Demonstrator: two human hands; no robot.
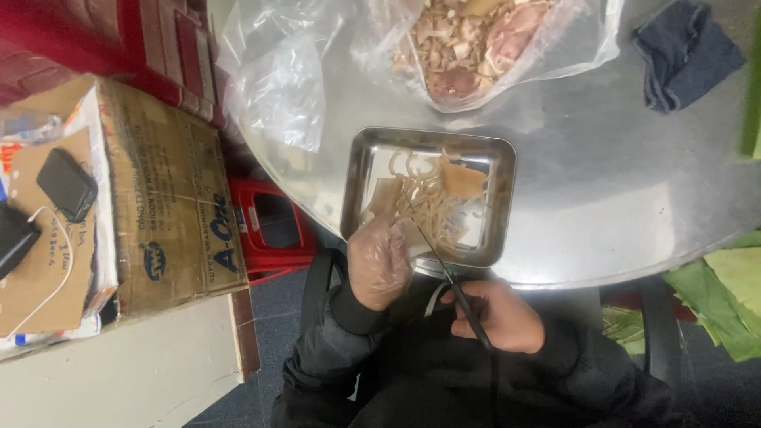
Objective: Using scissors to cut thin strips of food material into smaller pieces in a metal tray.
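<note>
Right now the left hand [379, 261], in a thin clear glove, sits at the near-left corner of the metal tray [501, 208], fingers closed on a pale flat piece [388, 194] of food w/ its near end in the grip. Right hand [501, 315], bare, is nearer the body, just off the bench [602, 198] edge, fist wrapped round the handles of black scissors [444, 265]; blades run up and left over the tray's near rim and meet the piece by the gloved fingers. Can't tell if the blades are apart or together, too thin to see.

Inside the tray: a tangle of thin pale strips [432, 202] across the middle, plus a broader tan slab [462, 181] toward the far right, uncut. So, judging from that, a fair heap is already cut into strips, w/ at least two wider pieces left in the tray.

Far side of the bench: an open clear plastic bag [583, 43] w/ lots more chopped pale bits and pinkish chunks, looks like much more stock waiting. A second crumpled clear bag [277, 87] lies far left, a dark blue cloth [686, 51] far right. Left of the bench, a cardboard box [170, 206] w/ a black device [67, 184] and white cable on top; green leaves [729, 297] at near right.
</note>
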